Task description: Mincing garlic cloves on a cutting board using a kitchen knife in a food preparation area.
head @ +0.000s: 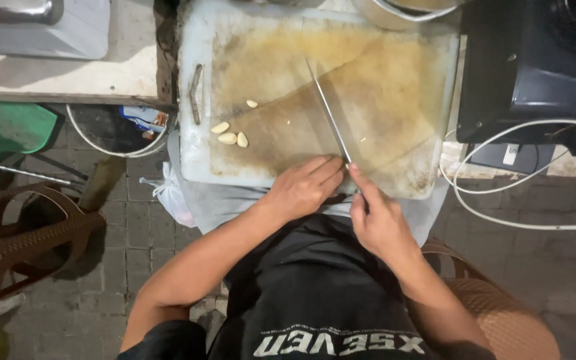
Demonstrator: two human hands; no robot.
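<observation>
A worn white cutting board (401, 73) with yellow stains lies in front of me. My right hand (376, 217) grips the handle of a long knife (328, 110) whose blade lies flat across the board, pointing away. My left hand (305, 187) rests at the board's near edge, fingers curled beside the knife's handle end; what it holds, if anything, is hidden. Three peeled garlic cloves (229, 135) lie together at the board's left side, with a smaller clove (252, 103) a little farther back.
A black appliance (535, 67) with a white cable (501, 213) stands at the right. A metal bowl rim (395, 15) shows behind the board. A green basin (15, 125) and a brown woven chair (28, 233) sit on the paved floor at left.
</observation>
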